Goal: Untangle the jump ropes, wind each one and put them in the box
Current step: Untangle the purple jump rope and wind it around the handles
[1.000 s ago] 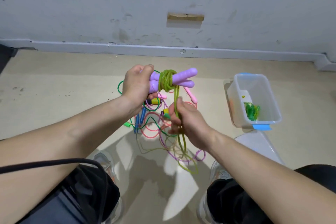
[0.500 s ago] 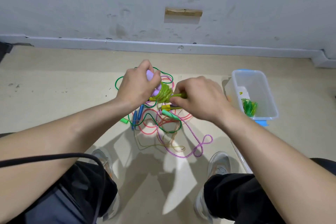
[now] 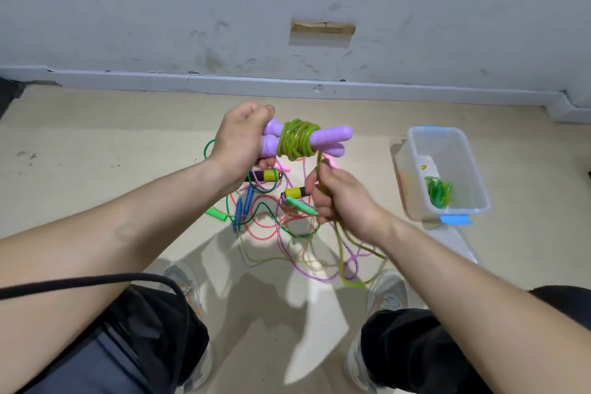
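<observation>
Gripping the two purple handles (image 3: 331,137) side by side, the left hand (image 3: 238,139) holds them level above the floor (image 3: 96,169), its fingers curled round their near ends. The olive-green rope (image 3: 295,141) is wound in several turns round the middle of both handles. One strand runs down from this coil into the right hand (image 3: 347,200), whose fingers are closed round it in a fist just below the coil. Below that hand the loose remainder hangs to the floor and loops between the left shoe (image 3: 184,281) and the right shoe (image 3: 387,291).

The tangle of other jump ropes (image 3: 271,221) lies on the floor under both hands: pink, dark green, purple-speckled and pale yellow cords, with blue, green, pink and yellow-and-black handles among them.

The clear plastic box (image 3: 476,169) stands on the floor to the right, apart from the tangle and open at the top. One wound bright green rope (image 3: 438,190) lies inside it, toward the near end. The box lid (image 3: 454,243) lies on the floor at the box's near end, partly hidden by the right forearm.
</observation>
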`<state>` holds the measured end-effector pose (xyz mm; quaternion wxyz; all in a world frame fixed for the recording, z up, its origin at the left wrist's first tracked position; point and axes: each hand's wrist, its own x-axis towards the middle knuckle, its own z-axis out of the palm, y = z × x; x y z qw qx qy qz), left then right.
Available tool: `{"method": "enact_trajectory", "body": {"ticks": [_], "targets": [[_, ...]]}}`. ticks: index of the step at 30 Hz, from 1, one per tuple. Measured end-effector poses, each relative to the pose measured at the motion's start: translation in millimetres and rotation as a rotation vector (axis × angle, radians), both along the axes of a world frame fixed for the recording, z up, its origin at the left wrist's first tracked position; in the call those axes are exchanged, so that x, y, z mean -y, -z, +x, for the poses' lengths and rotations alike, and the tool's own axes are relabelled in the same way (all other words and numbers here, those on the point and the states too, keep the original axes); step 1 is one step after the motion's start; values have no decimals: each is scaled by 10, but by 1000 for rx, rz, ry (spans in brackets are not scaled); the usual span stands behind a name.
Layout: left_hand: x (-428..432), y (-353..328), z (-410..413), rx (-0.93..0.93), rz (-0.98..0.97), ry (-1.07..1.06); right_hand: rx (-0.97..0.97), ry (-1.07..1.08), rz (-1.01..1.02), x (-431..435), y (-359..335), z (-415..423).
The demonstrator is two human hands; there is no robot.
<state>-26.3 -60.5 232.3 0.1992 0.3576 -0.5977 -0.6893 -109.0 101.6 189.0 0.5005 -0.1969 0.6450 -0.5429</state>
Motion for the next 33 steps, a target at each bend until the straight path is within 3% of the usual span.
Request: {"method": "enact_trajectory", "body": {"ticks": [4, 8, 13, 18, 20, 23, 28, 33], "targets": [[23, 151, 42, 73, 3, -107, -177, 16, 102, 73, -2, 254], [134, 261, 89, 280, -219, -222, -504, -192, 227, 99, -176, 230], [-6, 275, 120, 330, -510, -43, -905, -482, 411, 141, -335, 150], [39, 287, 109, 371, -541, 94, -1225, -535, 397, 115, -564, -65], [19, 270, 103, 366, -501, 173, -1253, -490, 385, 92, -618, -209], [-12, 206, 97, 325, -387, 227, -1042, -345, 254, 31, -607, -436], [-22, 100, 59, 183, -125, 291, -286, -183, -151, -67, -450, -468], [-61, 120, 62, 22, 175, 232, 173, 6, -174, -20, -308, -168]]}}
